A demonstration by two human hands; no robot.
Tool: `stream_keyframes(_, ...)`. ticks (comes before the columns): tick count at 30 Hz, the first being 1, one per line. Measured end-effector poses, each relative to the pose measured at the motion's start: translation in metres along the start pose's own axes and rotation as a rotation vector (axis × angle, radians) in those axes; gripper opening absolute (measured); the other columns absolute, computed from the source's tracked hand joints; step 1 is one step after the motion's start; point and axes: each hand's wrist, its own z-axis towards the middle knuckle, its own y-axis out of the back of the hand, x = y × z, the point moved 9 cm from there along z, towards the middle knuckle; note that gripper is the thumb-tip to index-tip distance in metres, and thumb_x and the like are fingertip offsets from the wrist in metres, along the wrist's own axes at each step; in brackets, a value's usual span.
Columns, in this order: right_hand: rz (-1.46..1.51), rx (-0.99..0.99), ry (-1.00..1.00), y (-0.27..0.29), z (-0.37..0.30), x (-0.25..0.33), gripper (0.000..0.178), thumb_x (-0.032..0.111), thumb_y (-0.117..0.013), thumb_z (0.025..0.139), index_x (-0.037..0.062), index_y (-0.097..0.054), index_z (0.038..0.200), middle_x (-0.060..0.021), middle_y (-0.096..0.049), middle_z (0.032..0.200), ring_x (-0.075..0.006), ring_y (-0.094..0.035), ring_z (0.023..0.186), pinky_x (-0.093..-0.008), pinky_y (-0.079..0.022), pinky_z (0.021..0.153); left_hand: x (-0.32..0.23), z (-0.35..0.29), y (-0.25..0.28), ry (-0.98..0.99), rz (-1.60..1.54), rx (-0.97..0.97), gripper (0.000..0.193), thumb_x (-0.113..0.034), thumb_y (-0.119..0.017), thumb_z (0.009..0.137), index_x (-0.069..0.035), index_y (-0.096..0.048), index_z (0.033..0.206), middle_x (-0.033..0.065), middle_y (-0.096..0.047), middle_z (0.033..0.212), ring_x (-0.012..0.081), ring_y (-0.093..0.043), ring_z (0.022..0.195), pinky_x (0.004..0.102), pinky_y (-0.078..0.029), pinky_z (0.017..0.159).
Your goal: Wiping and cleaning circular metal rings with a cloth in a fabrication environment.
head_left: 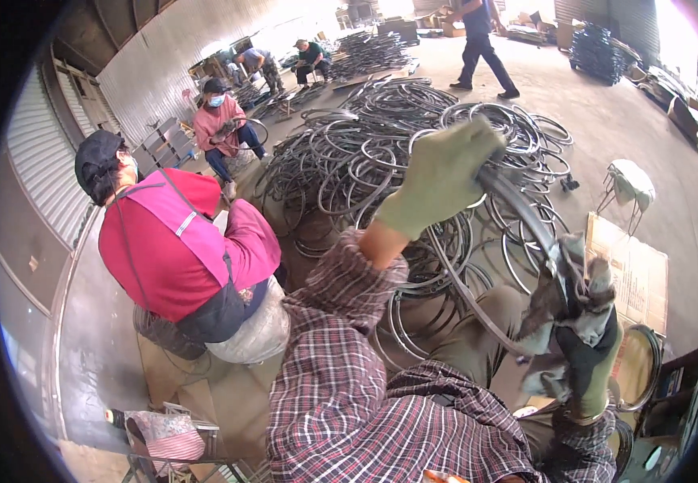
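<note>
My left hand (445,177), in a pale green glove, reaches forward at chest height with its fingers closed round a dark grey metal hoop (524,211). The hoop curves from there down to the right. Lower right, my right hand (592,358), in a green and black glove, presses a grey rag (546,310) round the hoop. Folds of the rag hide part of that grip. Beyond my hands lies a big tangled heap of similar hoops (365,153).
Close on my left sits a person in a pink vest (180,213); another in pink (218,129) holds a hoop farther off. Someone walks (481,40) at the back. On the right are a covered stool (630,183) and flat cardboard (634,270). A cushioned chair (173,439) stands lower left.
</note>
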Motion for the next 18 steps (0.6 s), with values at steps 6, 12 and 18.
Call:
stream_keyframes(6,0.413,-0.301,-0.075,-0.010,0.003,0.008,0.049,0.003,-0.069,0.080,-0.0033,-0.056,0.127,-0.0079,-0.065,0.113,-0.0164,-0.060,0.101,-0.0301,-0.048,0.090,0.003,-0.022,-0.016,0.348,0.026,-0.300,0.052,-0.016,-0.070,0.087,0.001,-0.048,0.131,0.0145,-0.055,0.122,0.0268,-0.054,0.117,0.0403,-0.042,0.105)
stream_keyframes(12,0.322,-0.290,-0.147,-0.029,-0.006,0.007,0.049,0.001,-0.063,0.081,-0.0017,-0.055,0.129,-0.0062,-0.063,0.114,-0.0150,-0.059,0.100,-0.0298,-0.048,0.090,-0.033,-0.069,-0.090,0.914,-1.796,-0.338,0.040,-0.022,-0.054,0.101,0.002,-0.046,0.133,0.0114,-0.061,0.113,0.0190,-0.064,0.099,0.0318,-0.054,0.083)
stream_keyframes(18,0.320,-0.060,-0.156,-0.050,0.009,0.004,0.050,0.004,-0.080,0.073,-0.0013,-0.058,0.118,-0.0037,-0.064,0.100,-0.0121,-0.058,0.091,-0.0277,-0.050,0.078,-0.002,-0.055,-0.058,0.791,-1.305,-0.044,0.038,-0.024,-0.044,0.104,0.000,-0.052,0.131,0.0095,-0.064,0.106,0.0147,-0.065,0.076,0.0226,-0.053,0.059)
